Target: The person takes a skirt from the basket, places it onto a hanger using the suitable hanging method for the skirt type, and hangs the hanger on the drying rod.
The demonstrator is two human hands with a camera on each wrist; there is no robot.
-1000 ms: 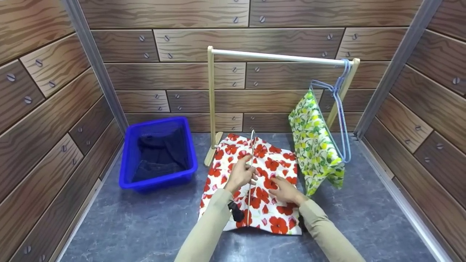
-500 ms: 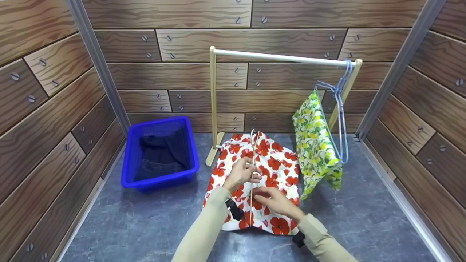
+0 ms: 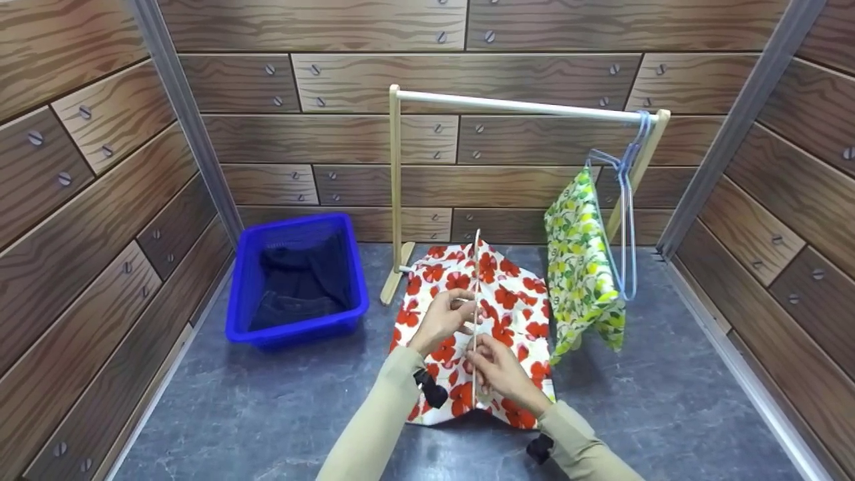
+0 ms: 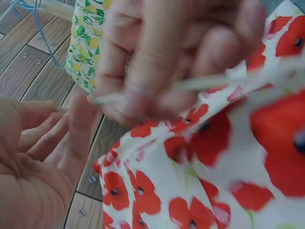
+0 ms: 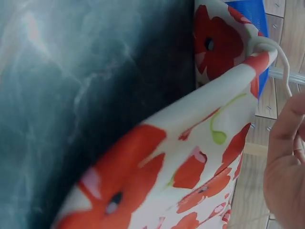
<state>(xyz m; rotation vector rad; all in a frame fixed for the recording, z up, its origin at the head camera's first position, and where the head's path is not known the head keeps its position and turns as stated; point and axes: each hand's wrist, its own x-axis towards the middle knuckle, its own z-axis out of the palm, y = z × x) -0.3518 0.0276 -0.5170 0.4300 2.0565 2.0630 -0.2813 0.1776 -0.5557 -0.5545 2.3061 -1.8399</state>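
A white cloth printed with red flowers [image 3: 502, 312] hangs over the bar of a pale hanger [image 3: 477, 247], sloping to both sides above the floor. My left hand [image 3: 443, 322] pinches the bar near its middle, between thumb and fingers. A little nearer to me, my right hand [image 3: 505, 371] pinches the same bar. In the left wrist view, the bar [image 4: 205, 83] runs from the left hand [image 4: 38, 162] through the fingers of the right hand [image 4: 176, 52]. At the right wrist view's edge, part of the right hand [image 5: 288, 164] appears beside the cloth [image 5: 205, 148].
A clothes rack with a white rail [image 3: 514, 105] stands behind. At its right end hang blue hangers [image 3: 631, 220], one bearing a lemon-print cloth [image 3: 578, 267]. On the left, a blue basket [image 3: 240, 294] holds dark clothes [image 3: 300, 280]. Plank-patterned walls enclose the floor.
My right hand has moved left from the cloth to the hanger bar and now pinches it. The bar has risen and shifted slightly right, lifting the cloth's middle into a ridge.
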